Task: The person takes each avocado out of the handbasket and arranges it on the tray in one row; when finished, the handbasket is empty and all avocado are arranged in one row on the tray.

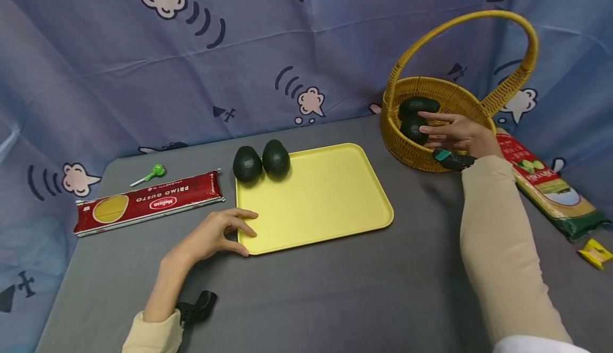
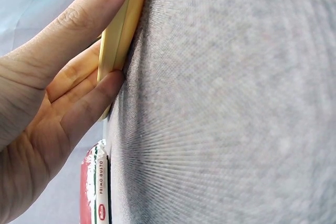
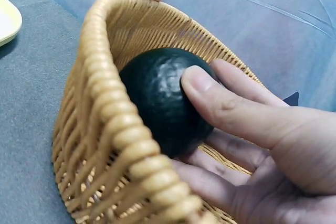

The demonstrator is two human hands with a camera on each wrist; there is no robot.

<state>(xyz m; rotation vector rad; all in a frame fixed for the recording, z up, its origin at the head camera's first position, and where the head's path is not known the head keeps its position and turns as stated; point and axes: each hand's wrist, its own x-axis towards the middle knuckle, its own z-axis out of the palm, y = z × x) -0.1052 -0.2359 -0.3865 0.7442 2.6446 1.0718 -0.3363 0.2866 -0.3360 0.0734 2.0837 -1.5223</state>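
Observation:
My right hand [image 1: 462, 132] reaches into a wicker basket [image 1: 407, 150] and holds a dark green avocado [image 3: 160, 95], thumb on top and fingers curled round its side. Behind it in the basket lies another avocado [image 1: 419, 105]. At the near left corner of a yellow tray [image 1: 316, 198], my left hand [image 1: 215, 233] grips the rim. The left wrist view shows the thumb [image 2: 86, 9] on the tray's edge and a finger [image 2: 92, 100] against its side. Two more avocados [image 1: 247, 164] [image 1: 276, 159] sit side by side at the tray's far left corner.
Left of the tray lies a red spaghetti pack [image 1: 153, 204], with a green lollipop [image 1: 155, 172] behind it. A red and green food bag [image 1: 551, 182] and a small yellow wrapped candy [image 1: 595, 253] are at the right. A patterned blue cloth [image 1: 268, 39] hangs behind the grey table.

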